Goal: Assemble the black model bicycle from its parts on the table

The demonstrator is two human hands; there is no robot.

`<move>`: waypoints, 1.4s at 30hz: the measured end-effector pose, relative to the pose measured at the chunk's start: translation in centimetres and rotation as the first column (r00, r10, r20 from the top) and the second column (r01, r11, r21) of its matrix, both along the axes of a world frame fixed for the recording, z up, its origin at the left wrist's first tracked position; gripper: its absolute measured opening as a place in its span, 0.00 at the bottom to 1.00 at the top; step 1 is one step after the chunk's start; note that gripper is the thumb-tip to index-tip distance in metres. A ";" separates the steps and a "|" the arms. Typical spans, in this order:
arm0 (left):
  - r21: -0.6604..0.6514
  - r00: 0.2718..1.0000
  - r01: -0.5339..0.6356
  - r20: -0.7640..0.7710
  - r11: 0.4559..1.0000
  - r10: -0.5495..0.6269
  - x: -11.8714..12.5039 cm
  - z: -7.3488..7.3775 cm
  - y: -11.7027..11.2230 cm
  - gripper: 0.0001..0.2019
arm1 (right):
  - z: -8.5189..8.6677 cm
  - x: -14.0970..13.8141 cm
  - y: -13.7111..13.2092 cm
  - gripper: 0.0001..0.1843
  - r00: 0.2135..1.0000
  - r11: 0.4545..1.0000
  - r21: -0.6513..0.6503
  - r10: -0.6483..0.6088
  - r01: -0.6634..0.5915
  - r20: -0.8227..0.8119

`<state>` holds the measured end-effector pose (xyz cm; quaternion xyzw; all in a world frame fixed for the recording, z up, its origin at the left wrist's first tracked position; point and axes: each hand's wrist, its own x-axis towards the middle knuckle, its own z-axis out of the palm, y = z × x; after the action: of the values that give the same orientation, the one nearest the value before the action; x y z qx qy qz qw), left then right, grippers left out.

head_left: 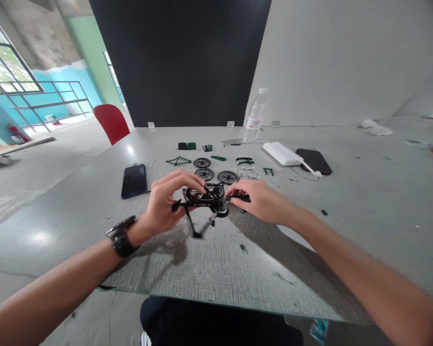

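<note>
A black model bicycle (202, 203) is lifted over the near part of the table, tilted on its side. My left hand (170, 196) grips it by the frame and wheel, with the thumb partly hidden behind it. At its right end, my right hand (260, 198) pinches a small dark green part (242, 197) close against the bicycle. Whether the two pieces are joined I cannot tell. Just beyond my hands lie loose spoked wheels (228, 177), a green bicycle frame (178, 160), a flat green strip (218, 158) and curved mudguard-like pieces (244, 160).
On the grey table (137, 245) a dark phone (134, 181) lies left. A clear bottle (254, 116) stands at the back by the black panel (180, 57). To the right are a white power bank (282, 154) with cable and a black phone (313, 161). Small green scraps (243, 248) lie nearer.
</note>
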<state>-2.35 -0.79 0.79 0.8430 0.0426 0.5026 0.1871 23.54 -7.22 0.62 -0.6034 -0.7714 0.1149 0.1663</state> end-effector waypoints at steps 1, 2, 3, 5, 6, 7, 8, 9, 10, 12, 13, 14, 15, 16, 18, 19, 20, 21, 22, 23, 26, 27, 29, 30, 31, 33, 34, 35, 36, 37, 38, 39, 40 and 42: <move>-0.128 1.000 0.006 0.001 0.992 -0.006 0.2 0.0 0.0 0.06 | -0.1 0.1 0.1 0.14 1.000 1.000 0.002 -0.002 0.002 0.003; -0.225 0.999 0.040 -0.001 0.973 -0.041 0.3 -0.1 0.1 0.08 | -0.2 0.2 0.2 0.14 1.000 1.000 0.004 -0.005 0.005 0.006; -0.313 0.995 0.095 0.010 0.945 -0.097 0.5 -0.2 0.2 0.11 | -0.3 0.2 0.3 0.13 1.000 1.000 0.005 -0.007 0.007 0.007; -0.457 0.974 0.191 -0.020 0.869 -0.225 0.6 -0.4 0.3 0.10 | -0.4 0.3 0.5 0.13 1.000 1.000 0.005 -0.008 0.008 0.003; -0.465 0.968 0.205 -0.035 0.861 -0.249 0.7 -0.4 0.3 0.11 | -0.4 0.3 0.6 0.13 1.000 1.000 0.007 -0.008 0.008 -0.001; -0.484 0.958 0.224 -0.049 0.846 -0.281 0.7 -0.5 0.3 0.13 | -0.4 0.3 0.6 0.13 1.000 1.000 0.010 -0.010 0.010 -0.003; -0.501 0.944 0.259 -0.049 0.826 -0.326 0.7 -0.4 0.2 0.16 | -0.4 0.3 0.6 0.14 1.000 1.000 0.011 -0.013 0.013 -0.005; -0.513 0.932 0.282 -0.054 0.811 -0.358 0.6 -0.4 0.1 0.18 | -0.3 0.2 0.6 0.14 1.000 1.000 0.009 -0.017 0.017 -0.006; -0.523 0.921 0.301 -0.058 0.797 -0.385 0.6 -0.4 -0.1 0.20 | -0.1 0.1 0.6 0.14 1.000 1.000 0.005 -0.019 0.019 -0.006; -0.530 0.912 0.308 -0.072 0.790 -0.404 0.6 -0.4 -0.4 0.19 | 0.1 0.0 0.4 0.15 1.000 1.000 -0.004 -0.023 0.023 -0.009; -0.528 0.913 0.301 -0.081 0.794 -0.401 0.6 -0.4 -0.5 0.18 | 0.2 -0.1 0.4 0.15 1.000 1.000 -0.008 -0.025 0.025 -0.012; -0.536 0.912 0.300 -0.082 0.789 -0.402 0.6 -0.4 -0.5 0.17 | 0.3 -0.2 0.3 0.15 1.000 1.000 -0.009 -0.027 0.027 -0.014; -0.561 0.907 0.311 -0.067 0.767 -0.417 0.6 -0.4 -0.5 0.16 | 0.3 -0.2 0.3 0.15 0.999 1.000 -0.006 -0.031 0.031 -0.015; -0.600 0.895 0.336 -0.036 0.726 -0.444 0.6 -0.4 -0.5 0.16 | 0.4 -0.2 0.3 0.15 0.999 0.999 -0.003 -0.035 0.035 -0.014; -0.688 0.867 0.389 0.049 0.612 -0.496 0.6 -0.4 -0.5 0.16 | 0.4 -0.3 0.3 0.15 0.999 0.999 0.001 -0.041 0.041 -0.013; -0.724 0.856 0.405 0.087 0.558 -0.509 0.6 -0.4 -0.4 0.15 | 0.4 -0.3 0.3 0.15 0.999 0.999 0.002 -0.044 0.044 -0.014; -0.748 0.852 0.411 0.112 0.520 -0.512 0.6 -0.4 -0.4 0.15 | 0.4 -0.3 0.3 0.15 0.999 0.999 -0.001 -0.044 0.044 -0.015; -0.759 0.853 0.409 0.121 0.506 -0.508 0.6 -0.4 -0.4 0.14 | 0.4 -0.3 0.2 0.15 0.999 0.999 -0.003 -0.045 0.045 -0.017; -0.765 0.857 0.402 0.120 0.503 -0.502 0.6 -0.4 -0.4 0.14 | 0.4 -0.3 0.2 0.15 0.999 0.999 -0.004 -0.045 0.045 -0.019; -0.768 0.861 0.395 0.117 0.504 -0.496 0.6 -0.3 -0.4 0.14 | 0.4 -0.3 0.2 0.15 0.999 0.999 -0.003 -0.045 0.045 -0.020; -0.773 0.858 0.388 0.105 0.501 -0.503 0.7 -0.2 -0.7 0.14 | 0.4 -0.3 0.3 0.15 0.999 0.999 0.001 -0.045 0.045 -0.022; -0.776 0.856 0.382 0.092 0.503 -0.508 0.7 -0.2 -0.7 0.14 | 0.3 -0.3 0.3 0.15 0.999 0.999 0.004 -0.045 0.045 -0.022; -0.757 0.862 0.366 0.057 0.541 -0.504 0.8 -0.2 -0.7 0.15 | 0.2 -0.2 0.3 0.15 0.999 0.999 0.010 -0.047 0.047 -0.019; -0.723 0.877 0.357 0.041 0.591 -0.479 0.8 -0.2 -0.4 0.16 | 0.2 -0.2 0.4 0.15 0.999 0.999 0.013 -0.049 0.050 -0.016; -0.670 0.906 0.327 0.022 0.666 -0.423 0.8 -0.2 0.0 0.17 | 0.1 -0.1 0.3 0.15 0.999 0.998 0.015 -0.053 0.053 -0.014; -0.475 0.985 0.157 0.006 0.866 -0.175 0.4 0.0 1.3 0.19 | 0.1 -0.1 0.3 0.15 0.998 0.998 0.011 -0.057 0.057 -0.013; -0.350 0.998 -0.056 -0.032 0.935 0.048 0.0 0.1 2.1 0.19 | 0.1 -0.1 0.2 0.16 0.998 0.998 0.006 -0.057 0.057 -0.014; -0.200 0.951 -0.308 -0.065 0.930 0.301 -0.5 0.3 3.1 0.17 | 0.1 -0.1 0.2 0.16 0.998 0.998 -0.001 -0.055 0.055 -0.016; -0.156 0.917 -0.398 -0.084 0.904 0.389 -1.1 0.6 4.1 0.15 | 0.1 -0.1 0.2 0.16 0.998 0.999 -0.009 -0.052 0.052 -0.019; -0.128 0.892 -0.451 -0.091 0.883 0.443 -1.7 0.8 5.0 0.13 | 0.2 -0.2 0.1 0.16 0.999 0.999 -0.019 -0.048 0.048 -0.022; -0.092 0.865 -0.499 -0.108 0.861 0.490 -2.2 0.9 5.9 0.11 | 0.2 -0.2 0.1 0.16 0.999 0.999 -0.026 -0.045 0.045 -0.025; -0.053 0.836 -0.543 -0.127 0.838 0.534 -2.7 1.0 6.6 0.11 | 0.2 -0.2 0.1 0.16 0.999 0.999 -0.031 -0.043 0.043 -0.027; -0.010 0.812 -0.568 -0.164 0.823 0.559 -3.1 1.0 7.3 0.11 | 0.2 -0.3 0.0 0.16 0.999 0.999 -0.033 -0.041 0.040 -0.029; 0.083 0.773 -0.575 -0.269 0.814 0.574 -3.5 0.8 8.1 0.10 | 0.2 -0.3 0.0 0.15 0.999 0.999 -0.029 -0.040 0.039 -0.032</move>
<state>-5.81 7.27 1.55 0.8518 0.3250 0.4105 0.0184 23.25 -7.23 0.83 -0.6188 -0.7549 0.1324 0.1724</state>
